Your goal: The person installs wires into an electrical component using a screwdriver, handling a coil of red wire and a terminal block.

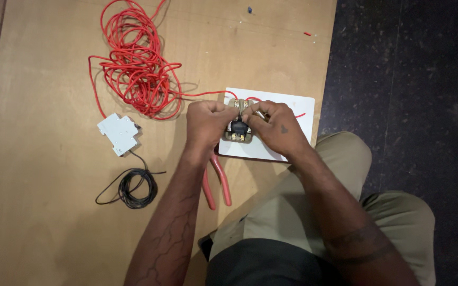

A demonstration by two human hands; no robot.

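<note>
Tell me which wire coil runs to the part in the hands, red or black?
The red wire coil: one strand leads right to the beige switch part that both hands hold. The smaller black wire coil lies apart, beside the white breaker.

Matt wooden board (54, 212); glossy red wire (136, 69).

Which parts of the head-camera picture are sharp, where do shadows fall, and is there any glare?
Head view: even, soft light, no glare on the white plate; the red wire bundle is sharp, casting faint shadows on the wooden board; the left hand and right hand look slightly soft; the floor is dim.
</note>
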